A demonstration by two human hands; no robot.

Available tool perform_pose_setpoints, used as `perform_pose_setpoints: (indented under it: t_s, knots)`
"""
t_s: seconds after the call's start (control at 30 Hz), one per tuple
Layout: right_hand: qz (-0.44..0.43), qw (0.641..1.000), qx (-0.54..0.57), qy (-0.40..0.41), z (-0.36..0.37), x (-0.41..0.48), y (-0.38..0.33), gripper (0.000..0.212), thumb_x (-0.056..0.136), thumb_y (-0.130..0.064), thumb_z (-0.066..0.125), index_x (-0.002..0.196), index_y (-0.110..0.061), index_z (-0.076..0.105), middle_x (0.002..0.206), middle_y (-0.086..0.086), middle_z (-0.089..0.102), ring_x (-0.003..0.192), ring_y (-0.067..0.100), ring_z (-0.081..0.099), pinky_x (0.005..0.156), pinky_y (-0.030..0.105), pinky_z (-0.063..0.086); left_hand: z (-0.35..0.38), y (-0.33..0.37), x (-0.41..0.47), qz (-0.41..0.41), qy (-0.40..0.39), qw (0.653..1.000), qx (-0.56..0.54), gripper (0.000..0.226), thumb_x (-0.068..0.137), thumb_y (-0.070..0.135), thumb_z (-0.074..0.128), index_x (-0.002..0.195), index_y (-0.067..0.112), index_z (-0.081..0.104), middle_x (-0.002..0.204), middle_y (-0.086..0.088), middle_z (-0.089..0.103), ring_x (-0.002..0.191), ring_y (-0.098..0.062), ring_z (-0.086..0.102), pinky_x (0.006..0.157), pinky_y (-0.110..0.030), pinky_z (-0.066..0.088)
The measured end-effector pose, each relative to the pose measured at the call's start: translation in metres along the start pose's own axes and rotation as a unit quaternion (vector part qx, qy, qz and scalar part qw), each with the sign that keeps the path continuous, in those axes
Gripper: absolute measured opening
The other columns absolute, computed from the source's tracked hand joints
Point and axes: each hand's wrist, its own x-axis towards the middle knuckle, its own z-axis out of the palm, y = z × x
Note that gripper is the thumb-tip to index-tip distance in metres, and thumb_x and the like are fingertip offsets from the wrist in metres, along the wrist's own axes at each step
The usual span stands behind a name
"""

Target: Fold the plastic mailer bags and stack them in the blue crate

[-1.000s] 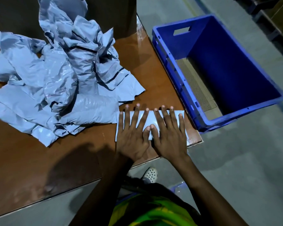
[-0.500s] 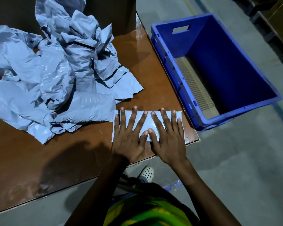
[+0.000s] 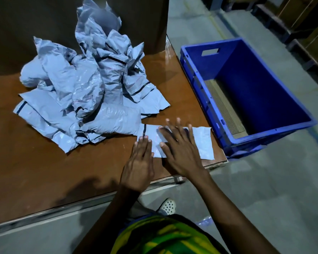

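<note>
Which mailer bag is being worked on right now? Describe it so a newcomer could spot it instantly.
Start at the brown table and go to its near corner, next to the blue crate. One mailer bag lies there under the left hand and right hand, both flat. Unlike the crumpled pile behind it, it is a neat, flat rectangle.
</note>
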Motion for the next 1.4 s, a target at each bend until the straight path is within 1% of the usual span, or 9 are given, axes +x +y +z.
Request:
perform_pose_setpoints:
  t_s: [0.17, 0.4, 0.57, 0.63, 0.7, 0.77, 0.83, 1.1, 1.4]
  knots:
    - [-0.023, 0.998, -0.047, -0.035, 0.023, 0.016, -0.005, 0.054, 0.111, -0.051, 0.031, 0.161, -0.031, 0.038, 0.17, -0.004, 0.029, 0.161, 0.021, 0.015, 0.129, 0.052, 0.01, 0.007, 0.001, -0.01, -0.03, -0.01, 0.999, 0.005, 0.049, 0.106, 0.02, 0.038, 0.148, -0.003, 0.05, 0.161, -0.019, 0.04, 0.151, -0.032, 0.037, 0.125, -0.046, 0.026]
    - [-0.021, 0.998, -0.031, -0.043, 0.023, 0.015, -0.003, 0.054, 0.111, -0.051, 0.032, 0.162, -0.033, 0.034, 0.171, -0.009, 0.026, 0.161, 0.018, 0.01, 0.128, 0.055, 0.011, 0.002, 0.004, -0.012, -0.039, 0.0, 0.999, 0.006, 0.049, 0.108, 0.023, 0.037, 0.149, 0.0, 0.051, 0.161, -0.015, 0.043, 0.151, -0.028, 0.039, 0.123, -0.047, 0.033]
    - [-0.013, 0.994, 0.104, 0.015, 0.008, 0.008, 0.009, 0.044, 0.111, -0.033, 0.045, 0.151, -0.019, 0.053, 0.164, -0.003, 0.041, 0.159, 0.014, 0.021, 0.13, 0.051, 0.011, -0.013, 0.014, 0.014, -0.052, 0.016, 0.997, 0.056, 0.039, 0.1, 0.018, 0.048, 0.128, -0.001, 0.067, 0.137, -0.021, 0.064, 0.122, -0.038, 0.063, 0.103, -0.047, 0.046]
    - [0.054, 0.994, 0.08, 0.049, 0.001, -0.004, 0.021, 0.044, 0.11, -0.034, 0.047, 0.149, -0.017, 0.055, 0.164, -0.002, 0.042, 0.159, 0.016, 0.02, 0.129, 0.051, 0.012, -0.014, 0.019, 0.032, -0.033, 0.019, 0.998, 0.057, 0.043, 0.105, 0.021, 0.047, 0.14, 0.0, 0.059, 0.145, -0.023, 0.057, 0.133, -0.041, 0.054, 0.111, -0.05, 0.04]
    - [0.121, 0.99, 0.057, 0.035, -0.003, -0.013, 0.031, 0.051, 0.11, -0.045, 0.041, 0.155, -0.021, 0.048, 0.168, -0.001, 0.035, 0.161, 0.017, 0.013, 0.129, 0.052, 0.011, -0.011, 0.023, 0.053, 0.019, -0.006, 0.999, 0.03, 0.056, 0.109, 0.03, 0.046, 0.157, 0.003, 0.038, 0.164, -0.021, 0.034, 0.154, -0.036, 0.029, 0.125, -0.05, 0.025]
    - [0.136, 0.99, 0.029, 0.0, -0.001, -0.019, 0.035, 0.058, 0.11, -0.052, 0.034, 0.161, -0.025, 0.037, 0.172, 0.0, 0.024, 0.162, 0.019, 0.005, 0.129, 0.053, 0.008, -0.001, 0.027, 0.067, 0.071, -0.059, 0.995, 0.032, 0.065, 0.111, 0.04, 0.04, 0.164, 0.009, 0.02, 0.173, -0.013, 0.011, 0.161, -0.029, 0.006, 0.129, -0.053, 0.013]
    - [0.128, 0.992, 0.005, -0.013, 0.002, -0.022, 0.036, 0.058, 0.111, -0.052, 0.029, 0.164, -0.03, 0.028, 0.174, -0.001, 0.015, 0.162, 0.022, 0.001, 0.129, 0.053, 0.009, 0.009, 0.028, 0.069, 0.078, -0.098, 0.99, 0.064, 0.066, 0.112, 0.044, 0.033, 0.166, 0.013, 0.011, 0.174, -0.008, 0.001, 0.161, -0.028, -0.003, 0.127, -0.057, 0.012]
    - [0.134, 0.991, -0.015, -0.013, 0.004, -0.032, 0.044, 0.054, 0.112, -0.047, 0.03, 0.164, -0.034, 0.028, 0.174, 0.005, 0.014, 0.161, 0.037, 0.0, 0.126, 0.059, 0.015, 0.021, 0.02, 0.06, 0.065, -0.107, 0.988, 0.085, 0.067, 0.109, 0.043, 0.041, 0.166, 0.019, 0.016, 0.174, -0.008, 0.004, 0.16, -0.035, -0.002, 0.124, -0.065, 0.011]
    - [0.145, 0.988, -0.019, -0.05, -0.002, -0.027, 0.044, 0.054, 0.111, -0.051, 0.03, 0.164, -0.039, 0.026, 0.174, 0.003, 0.016, 0.161, 0.033, -0.002, 0.128, 0.056, 0.01, 0.013, 0.021, 0.067, 0.056, -0.192, 0.976, 0.089, 0.064, 0.11, 0.055, 0.018, 0.166, 0.025, 0.015, 0.174, -0.007, 0.007, 0.16, -0.032, -0.001, 0.124, -0.065, 0.006]
